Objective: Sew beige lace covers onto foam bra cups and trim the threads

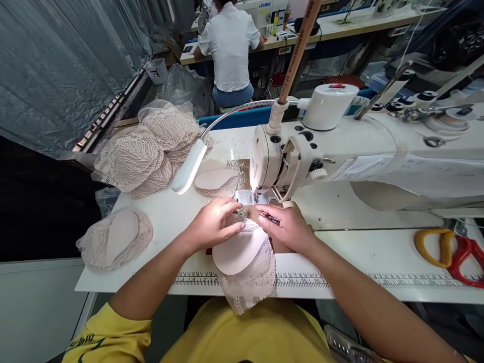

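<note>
A pale lace piece with a smooth oval pad [238, 252] lies under my hands at the sewing machine [264, 161], its lower end draping over the table's front edge. My left hand [215, 224] rests at the upper left of the pad, fingers stretched toward the presser foot [254, 197], thumb apart on the pad. On the other side, my right hand [289, 227] is closed around a slim dark tool [269, 218], possibly tweezers. Its fingertips are close to the presser foot and the lace edge. The stitching point is partly hidden by the machine head.
Lace pieces [151, 151] are heaped at the back left. One padded piece [123, 234] lies at front left, another [215, 180] behind my left hand. A lamp [190, 166] hangs over the table. Scissors [449, 252] lie right. A person [232, 50] sits ahead.
</note>
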### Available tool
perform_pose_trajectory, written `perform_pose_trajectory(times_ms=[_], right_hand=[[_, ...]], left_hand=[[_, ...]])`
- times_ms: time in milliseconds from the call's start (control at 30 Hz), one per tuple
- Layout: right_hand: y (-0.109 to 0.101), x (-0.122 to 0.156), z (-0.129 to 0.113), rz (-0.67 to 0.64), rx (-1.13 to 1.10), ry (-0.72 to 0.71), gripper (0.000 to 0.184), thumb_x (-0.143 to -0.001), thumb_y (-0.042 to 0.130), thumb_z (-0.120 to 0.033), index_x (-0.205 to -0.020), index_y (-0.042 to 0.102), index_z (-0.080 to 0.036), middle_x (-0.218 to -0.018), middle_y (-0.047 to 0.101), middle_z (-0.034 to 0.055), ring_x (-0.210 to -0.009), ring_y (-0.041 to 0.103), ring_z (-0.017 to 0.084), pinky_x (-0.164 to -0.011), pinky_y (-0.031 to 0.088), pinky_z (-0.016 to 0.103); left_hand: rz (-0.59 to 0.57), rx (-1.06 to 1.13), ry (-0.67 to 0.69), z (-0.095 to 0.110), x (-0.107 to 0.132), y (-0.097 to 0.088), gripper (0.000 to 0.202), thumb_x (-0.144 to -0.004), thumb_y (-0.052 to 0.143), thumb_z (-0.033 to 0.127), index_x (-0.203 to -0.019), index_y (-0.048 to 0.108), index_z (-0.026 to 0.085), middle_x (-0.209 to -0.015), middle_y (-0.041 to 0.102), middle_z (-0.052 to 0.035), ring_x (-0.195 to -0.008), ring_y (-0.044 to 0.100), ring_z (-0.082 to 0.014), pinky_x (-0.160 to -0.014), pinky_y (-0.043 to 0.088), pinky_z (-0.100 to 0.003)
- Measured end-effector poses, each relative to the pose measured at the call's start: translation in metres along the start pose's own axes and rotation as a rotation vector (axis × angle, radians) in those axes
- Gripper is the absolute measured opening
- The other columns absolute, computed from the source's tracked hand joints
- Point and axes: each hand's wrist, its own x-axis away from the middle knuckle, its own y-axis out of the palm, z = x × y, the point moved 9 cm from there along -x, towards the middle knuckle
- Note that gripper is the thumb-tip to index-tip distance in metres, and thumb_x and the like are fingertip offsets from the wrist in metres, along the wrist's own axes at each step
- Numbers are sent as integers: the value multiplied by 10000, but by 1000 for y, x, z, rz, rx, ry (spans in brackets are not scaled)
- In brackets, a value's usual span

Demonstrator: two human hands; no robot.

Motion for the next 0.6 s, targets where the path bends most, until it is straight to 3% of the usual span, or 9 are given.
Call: perform_pose_trajectory(times_ms=[133, 267, 433, 600], right_hand=[[8, 2, -1, -99, -74, 13, 410, -861, 558, -355, -1238, 602, -199, -1076, 699, 64, -947, 656, 202, -799, 526, 319], [15, 6, -2, -210, -29, 64, 511, -808, 597, -290, -1313, 542, -228, -971, 709, 46, -756, 658, 178, -683, 531, 317], [6, 4, 8, -81, -138, 121, 418, -811, 528, -249, -1216, 617, -195, -996, 708, 64, -813, 667, 184, -725, 533, 306], [-2, 4, 23, 13, -71, 186, 392, -822, 517, -269, -1192, 634, -214, -1007, 721, 47, -872, 671, 203, -752, 523, 302]], left_hand=[[-145, 208, -63, -24, -5, 23, 524, -764, 668, 326, -1256, 560, 181, -1210, 619, -101, -1063, 589, -251, -903, 478, -365], [-193, 544, -166, -38, -6, 40, 456, -749, 679, 272, -1181, 597, 153, -1147, 641, -103, -979, 614, -216, -833, 488, -314], [-270, 881, -231, -42, -2, 48, 363, -709, 739, 351, -935, 617, 95, -757, 585, -18, -639, 519, -96, -560, 392, -191], [-244, 911, -233, -49, -2, 44, 357, -676, 766, 379, -744, 538, 113, -655, 449, 36, -583, 408, -65, -513, 305, -177]])
